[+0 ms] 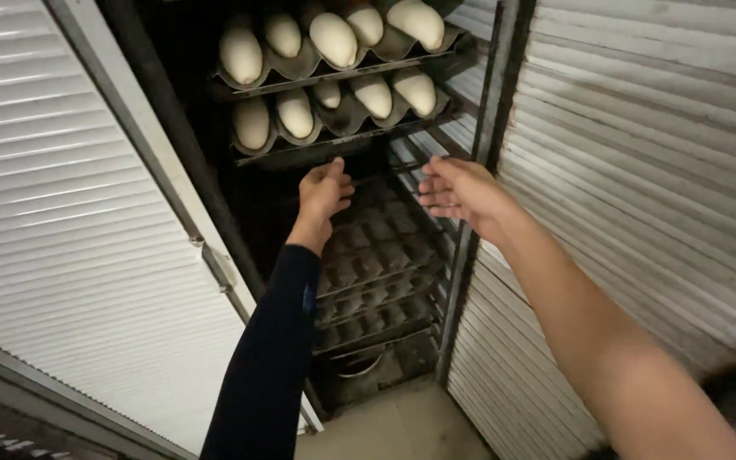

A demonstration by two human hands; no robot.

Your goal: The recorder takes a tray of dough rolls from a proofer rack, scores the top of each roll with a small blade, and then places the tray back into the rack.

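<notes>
Both arms stretched into dark rack [470, 230]. Left hand [324, 189], loosely curled, empty, just under lower dough tray [334, 140]. Right hand [457, 189], fingers spread, empty, beside rack post. Pale dough loaves [296, 113] fill two upper trays; lower trays [376, 255] bare.

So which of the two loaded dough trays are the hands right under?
The lower loaded tray, the one with five dough pieces. Both the left hand and right hand reach just beneath its front edge; the other loaded tray sits higher.

dough loaves [334, 39]: 10 | loaded trays [342, 75]: 2 | hands [324, 192]: 2
</notes>
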